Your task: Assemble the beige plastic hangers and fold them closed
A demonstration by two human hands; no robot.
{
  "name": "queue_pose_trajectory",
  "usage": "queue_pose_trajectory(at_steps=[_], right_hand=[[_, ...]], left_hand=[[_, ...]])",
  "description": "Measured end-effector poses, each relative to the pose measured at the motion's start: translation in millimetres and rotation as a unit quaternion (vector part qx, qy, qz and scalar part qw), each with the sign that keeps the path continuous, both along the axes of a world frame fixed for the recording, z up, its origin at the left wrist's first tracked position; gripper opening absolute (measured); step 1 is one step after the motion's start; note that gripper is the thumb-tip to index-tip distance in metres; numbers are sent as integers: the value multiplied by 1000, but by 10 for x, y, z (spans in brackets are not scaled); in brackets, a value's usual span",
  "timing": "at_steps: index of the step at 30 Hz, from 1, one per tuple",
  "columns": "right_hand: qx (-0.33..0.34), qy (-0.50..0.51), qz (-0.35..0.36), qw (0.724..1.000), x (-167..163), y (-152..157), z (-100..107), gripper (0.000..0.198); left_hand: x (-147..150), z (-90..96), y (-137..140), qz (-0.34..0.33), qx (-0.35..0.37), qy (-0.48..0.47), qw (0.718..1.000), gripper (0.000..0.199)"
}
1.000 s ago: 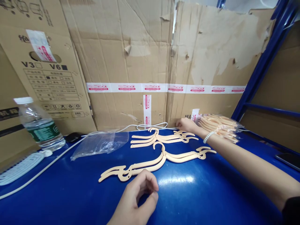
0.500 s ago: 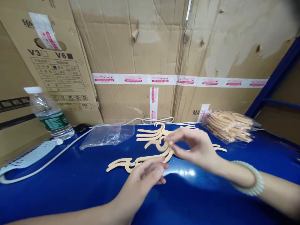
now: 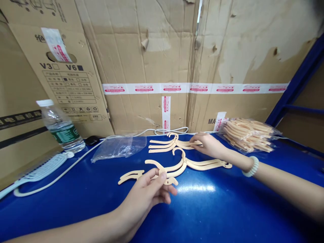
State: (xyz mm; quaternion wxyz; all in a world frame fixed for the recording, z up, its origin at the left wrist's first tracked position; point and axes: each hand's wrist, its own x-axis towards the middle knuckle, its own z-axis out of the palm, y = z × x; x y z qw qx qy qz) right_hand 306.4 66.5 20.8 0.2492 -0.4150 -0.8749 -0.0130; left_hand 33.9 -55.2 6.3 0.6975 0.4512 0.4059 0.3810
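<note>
My left hand [image 3: 149,189] is closed, thumb and fingers pinching a small curved beige hanger piece [image 3: 157,164]. Just behind it on the blue table lies a beige folding clothes hanger [image 3: 197,165] with a hook and two arms; my left hand hides part of its left side. Farther back, my right hand [image 3: 209,145] has its fingers closed on a beige hanger arm [image 3: 199,143] among several similar pieces [image 3: 162,145]. The fingertips partly cover that arm.
Clear plastic bags packed with beige hanger parts [image 3: 245,133] sit at the back right. An empty clear bag [image 3: 118,148], a white cable [image 3: 83,152], a light-blue hairbrush [image 3: 45,168] and a water bottle [image 3: 63,131] are to the left. Cardboard [image 3: 141,111] stands behind the blue table [image 3: 202,212].
The small curved piece has passed from my right hand to my left, whose fingers have closed on it. My right hand has moved back to the hanger pieces behind.
</note>
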Motion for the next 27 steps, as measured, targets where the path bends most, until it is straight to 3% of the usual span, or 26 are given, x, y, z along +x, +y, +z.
queue_pose_trajectory(at_steps=[6,11,18,23,27], right_hand=[[-47,-23,-2,999,120,178,-174,10],[-51,3,-17,999,75,117,-38,12],[-32,92,-17,995,141,-306,226,20],[-60,167,-11,984,243,-636,118,18],[-72,152,-2,986,291,-720,25,20]], left_hand=[[-117,53,-5,27,40,75,996,43],[-180,19,24,47,49,75,995,44],[-312,57,93,92,63,29,993,44],[-385,92,142,121,93,13,988,28],[-391,97,161,142,98,2,985,23]])
